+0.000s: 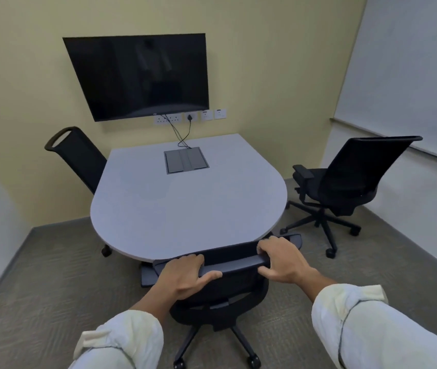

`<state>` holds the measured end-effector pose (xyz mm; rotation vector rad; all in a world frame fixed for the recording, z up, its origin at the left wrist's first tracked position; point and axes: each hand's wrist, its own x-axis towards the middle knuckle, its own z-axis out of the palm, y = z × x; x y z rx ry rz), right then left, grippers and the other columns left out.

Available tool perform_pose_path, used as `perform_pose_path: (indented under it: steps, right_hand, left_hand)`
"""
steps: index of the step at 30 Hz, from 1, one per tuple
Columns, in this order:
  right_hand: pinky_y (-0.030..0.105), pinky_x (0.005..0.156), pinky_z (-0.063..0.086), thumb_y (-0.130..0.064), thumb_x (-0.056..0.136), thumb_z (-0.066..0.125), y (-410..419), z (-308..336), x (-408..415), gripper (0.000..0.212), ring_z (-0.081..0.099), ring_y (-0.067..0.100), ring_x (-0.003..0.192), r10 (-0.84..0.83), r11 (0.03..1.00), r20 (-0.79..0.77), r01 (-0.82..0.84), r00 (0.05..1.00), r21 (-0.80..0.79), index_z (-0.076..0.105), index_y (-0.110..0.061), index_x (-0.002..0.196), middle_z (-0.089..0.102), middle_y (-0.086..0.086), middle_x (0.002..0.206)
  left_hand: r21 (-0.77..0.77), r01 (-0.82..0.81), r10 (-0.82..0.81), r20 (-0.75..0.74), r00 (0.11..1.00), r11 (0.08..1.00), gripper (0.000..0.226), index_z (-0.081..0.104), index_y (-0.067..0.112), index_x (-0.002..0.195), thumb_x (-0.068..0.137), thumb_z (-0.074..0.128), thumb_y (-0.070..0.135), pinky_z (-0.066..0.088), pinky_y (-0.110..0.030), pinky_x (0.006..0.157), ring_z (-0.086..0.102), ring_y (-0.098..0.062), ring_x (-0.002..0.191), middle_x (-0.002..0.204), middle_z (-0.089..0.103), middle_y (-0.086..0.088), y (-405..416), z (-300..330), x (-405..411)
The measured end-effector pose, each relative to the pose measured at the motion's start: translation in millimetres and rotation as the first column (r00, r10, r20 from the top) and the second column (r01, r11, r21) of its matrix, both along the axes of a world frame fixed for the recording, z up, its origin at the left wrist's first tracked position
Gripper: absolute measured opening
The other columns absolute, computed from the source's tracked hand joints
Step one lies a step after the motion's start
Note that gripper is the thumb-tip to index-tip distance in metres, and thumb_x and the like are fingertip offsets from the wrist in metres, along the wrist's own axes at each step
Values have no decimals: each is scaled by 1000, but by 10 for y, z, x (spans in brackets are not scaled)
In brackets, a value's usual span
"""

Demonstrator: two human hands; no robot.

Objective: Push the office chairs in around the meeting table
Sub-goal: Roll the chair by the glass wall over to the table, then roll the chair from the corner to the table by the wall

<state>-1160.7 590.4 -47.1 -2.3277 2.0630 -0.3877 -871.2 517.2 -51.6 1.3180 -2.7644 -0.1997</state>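
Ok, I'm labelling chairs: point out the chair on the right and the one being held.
Right chair [356,166], head view, on its mesh backrest.
Held chair [234,262], head view, on its top rail between the hands.

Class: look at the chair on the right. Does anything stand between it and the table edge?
Nothing visible does. Only bare carpet lies between the right chair and the table; it stands apart, seat facing the table.

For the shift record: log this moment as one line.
hands: left hand and right hand grip near black mesh office chair | at rounded grey meeting table | right black chair out
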Motion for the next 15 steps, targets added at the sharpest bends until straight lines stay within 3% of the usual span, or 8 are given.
perform_pose_path:
  steps: [3, 5, 10, 15]
  right_hand:
    - [24, 81, 38, -50, 74, 69, 202, 11, -85, 46, 47, 6, 86, 5, 992, 99, 7, 995, -127, 57, -25, 110, 57, -10, 97]
    - [27, 86, 44, -52, 77, 69, 324, 89, -188, 53, 52, 10, 95, -40, 984, 125, 61, 991, -168, 55, -22, 118, 59, -6, 105]
    - [36, 98, 46, -53, 84, 64, 538, 425, -621, 63, 53, 19, 115, -157, 970, 34, 160, 987, -184, 50, -17, 133, 59, 2, 126]
    - [39, 100, 45, -55, 88, 58, 743, 739, -1176, 66, 52, 22, 119, -250, 933, 8, 243, 968, -266, 44, -15, 139, 56, 5, 132]
  left_hand:
    - [-83, 82, -83, -13, 996, 993, 69, 46, 23, 94, 85, 18, 86, 42, -36, 69, 52, -18, 75, 88, 55, 5, 19, 2, 27]
    - [-153, 105, -112, -36, 993, 983, 77, 51, 23, 103, 85, 10, 86, 43, -37, 78, 53, -19, 80, 95, 57, 4, 44, 58, -63]
    - [-173, 98, -132, -201, 971, 980, 79, 53, 17, 131, 89, 21, 77, 38, -40, 102, 53, -24, 118, 132, 58, -2, 41, 417, -641]
    - [-235, 138, -190, -216, 958, 962, 78, 49, 13, 139, 92, 28, 71, 36, -43, 107, 47, -26, 130, 143, 54, -7, 59, 722, -1352]
